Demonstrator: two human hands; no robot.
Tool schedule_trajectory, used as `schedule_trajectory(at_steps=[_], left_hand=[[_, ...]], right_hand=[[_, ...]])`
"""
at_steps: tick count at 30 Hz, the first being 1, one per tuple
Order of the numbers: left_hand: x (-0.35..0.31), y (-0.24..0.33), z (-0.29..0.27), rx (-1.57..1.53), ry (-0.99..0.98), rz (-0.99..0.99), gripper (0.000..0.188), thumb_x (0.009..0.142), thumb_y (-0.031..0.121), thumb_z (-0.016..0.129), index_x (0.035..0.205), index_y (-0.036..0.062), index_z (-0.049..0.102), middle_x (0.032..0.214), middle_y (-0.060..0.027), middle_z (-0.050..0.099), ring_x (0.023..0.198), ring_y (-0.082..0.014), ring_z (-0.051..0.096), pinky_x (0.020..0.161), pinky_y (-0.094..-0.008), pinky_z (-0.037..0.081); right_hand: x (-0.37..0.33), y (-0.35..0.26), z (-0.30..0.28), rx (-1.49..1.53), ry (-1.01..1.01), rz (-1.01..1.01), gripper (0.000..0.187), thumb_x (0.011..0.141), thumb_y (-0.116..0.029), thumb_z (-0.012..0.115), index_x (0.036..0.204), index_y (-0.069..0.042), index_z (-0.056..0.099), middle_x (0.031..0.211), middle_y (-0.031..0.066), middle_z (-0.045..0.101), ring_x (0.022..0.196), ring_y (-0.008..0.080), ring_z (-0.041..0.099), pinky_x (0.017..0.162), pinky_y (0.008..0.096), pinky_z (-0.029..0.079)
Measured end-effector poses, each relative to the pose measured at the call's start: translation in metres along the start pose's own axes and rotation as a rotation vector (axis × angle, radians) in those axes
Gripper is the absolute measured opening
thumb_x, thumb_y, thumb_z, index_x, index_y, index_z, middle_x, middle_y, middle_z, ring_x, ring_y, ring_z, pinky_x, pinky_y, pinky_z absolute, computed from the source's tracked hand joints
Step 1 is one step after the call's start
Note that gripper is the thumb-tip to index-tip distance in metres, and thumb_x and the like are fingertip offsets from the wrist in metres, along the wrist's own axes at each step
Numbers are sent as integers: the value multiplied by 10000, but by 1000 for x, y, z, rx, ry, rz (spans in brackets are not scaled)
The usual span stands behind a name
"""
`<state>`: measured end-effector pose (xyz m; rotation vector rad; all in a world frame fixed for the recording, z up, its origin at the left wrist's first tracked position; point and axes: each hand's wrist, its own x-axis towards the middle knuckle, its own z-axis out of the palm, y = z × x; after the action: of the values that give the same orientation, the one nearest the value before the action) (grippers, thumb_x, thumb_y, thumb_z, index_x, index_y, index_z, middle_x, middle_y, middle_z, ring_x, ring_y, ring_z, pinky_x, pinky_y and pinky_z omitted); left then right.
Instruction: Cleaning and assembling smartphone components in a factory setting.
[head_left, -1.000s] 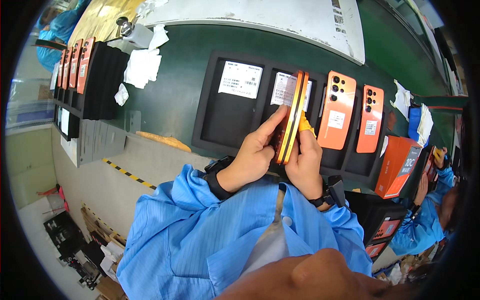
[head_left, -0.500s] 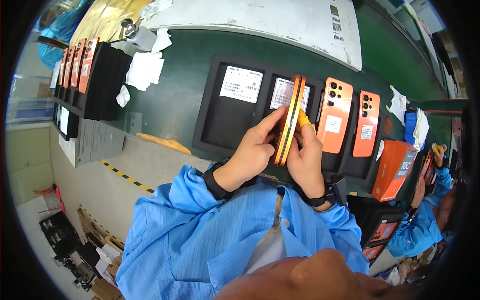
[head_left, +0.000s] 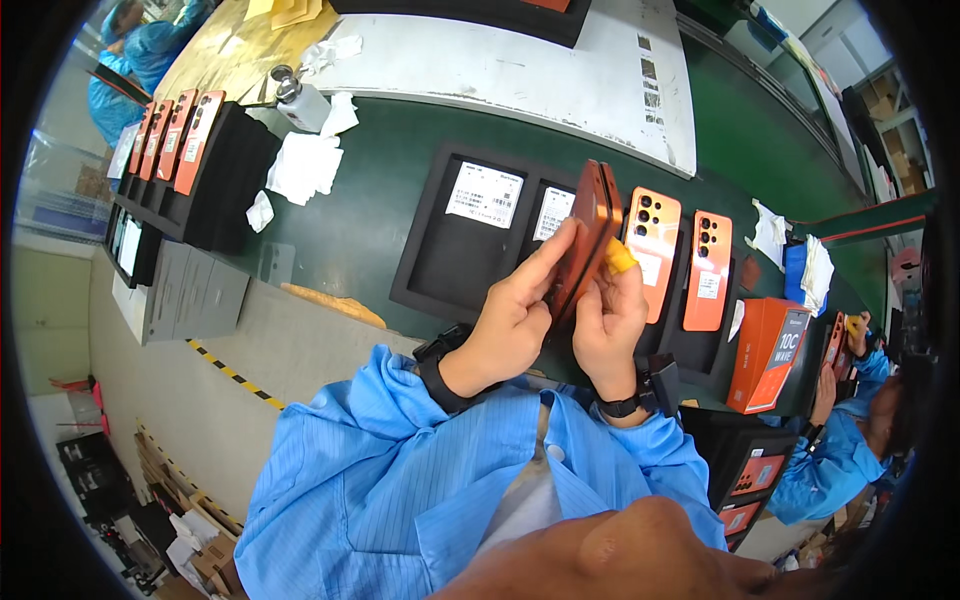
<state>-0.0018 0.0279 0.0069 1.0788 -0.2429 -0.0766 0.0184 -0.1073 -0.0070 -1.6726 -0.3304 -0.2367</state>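
Observation:
Two orange smartphones (head_left: 584,245), pressed together and stood on edge, are held between my hands above a black foam tray (head_left: 412,275). My left hand (head_left: 510,320) grips them from the left, its fingers along the outer face. From the right, my right hand (head_left: 612,318) closes on them, with a yellow cover (head_left: 620,257) on one finger. White labelled cards (head_left: 486,194) show in the tray's left compartments, one partly hidden behind the phones. In its right part lie two more orange smartphones (head_left: 707,270), camera side up, each with a white sticker.
At left, a black rack (head_left: 225,165) holds several orange phones, beside crumpled white wipes (head_left: 304,168) and a pump bottle (head_left: 300,102). An orange box (head_left: 768,355) stands at right, near a co-worker in a blue coat (head_left: 835,465). A white board (head_left: 520,75) lies across the far side.
The paired phones have turned in my hands, showing more of a broad face and less of their edges. My view has shifted, and a black tray now shows at the top.

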Motion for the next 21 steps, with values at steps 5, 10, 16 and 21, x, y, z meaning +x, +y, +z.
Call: schedule_trajectory(at_steps=[5,10,16,21], left_hand=[[-3,-4,-2,94,-1,75,847,731,-243,246,1547,-21,289,1633,-173,239,1516,-264,212,1232,-353,189],[-6,-7,-6,58,-6,103,844,735,-245,242,1547,-20,291,1630,-173,246,1519,-269,206,1233,-374,189],[-11,-8,-6,45,-7,119,805,743,-233,254,1519,-36,343,1620,-174,270,1521,-272,203,1235,-396,181],[-17,-7,-5,24,3,131,779,747,-232,276,1495,-41,380,1609,-172,294,1516,-276,222,1231,-405,199]], right_hand=[[-9,-1,3,78,30,-64,419,953,116,433,1371,87,429,1321,206,569,1214,264,613,1001,334,501],[-9,-4,2,78,6,-95,436,950,125,429,1384,80,420,1313,199,573,1206,254,615,982,327,510],[-16,-2,1,72,40,-105,424,948,122,445,1370,85,436,1284,190,592,1128,221,642,940,326,533],[-24,1,3,111,71,-98,380,958,99,477,1337,93,468,1258,198,616,1148,241,636,984,348,515]])
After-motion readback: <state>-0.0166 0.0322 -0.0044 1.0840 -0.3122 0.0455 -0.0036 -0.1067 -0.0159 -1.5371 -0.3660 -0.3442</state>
